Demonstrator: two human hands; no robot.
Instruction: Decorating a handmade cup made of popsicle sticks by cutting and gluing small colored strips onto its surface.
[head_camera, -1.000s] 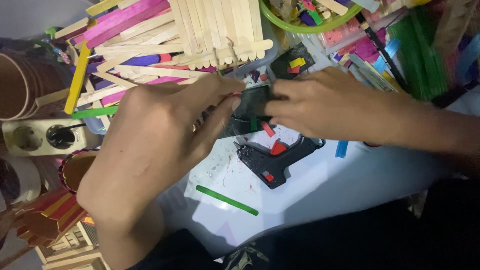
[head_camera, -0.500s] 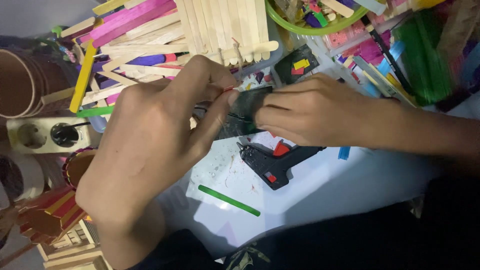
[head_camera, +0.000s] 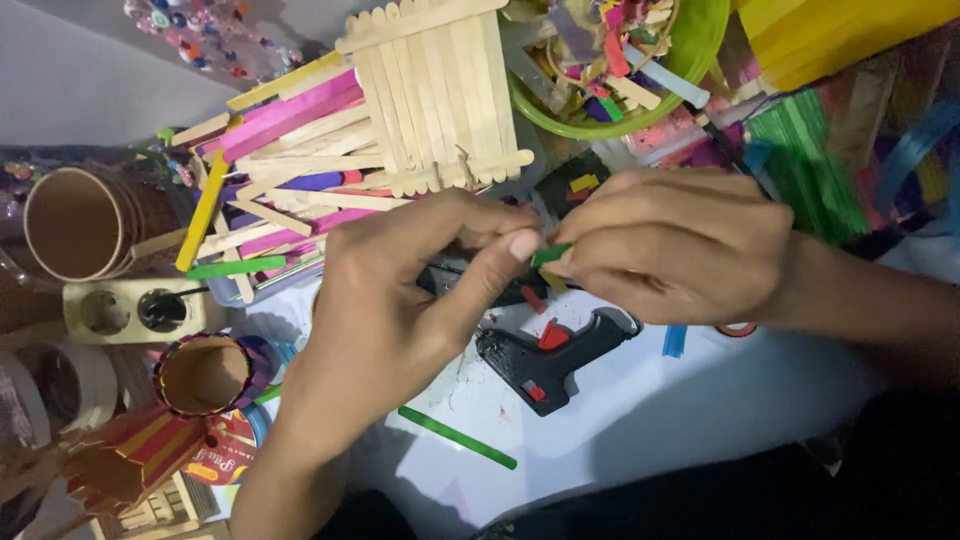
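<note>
**Two hands pinch a small green stick piece**

Left hand (head_camera: 400, 310) and right hand (head_camera: 680, 250) meet, fingertips clamped on a short green piece (head_camera: 550, 254) above the white tabletop (head_camera: 700, 400). A black glue gun (head_camera: 555, 355) lies just below. Judged step: positioning the piece, which calls for steady alignment. A green bowl (head_camera: 690, 60) holds coloured stick scraps.

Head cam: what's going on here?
A person's left hand and right hand meet over a white sheet, pinching a small green piece between their fingertips. A black glue gun lies just below them, with a green stick nearby. A panel of plain sticks sits behind.
</note>
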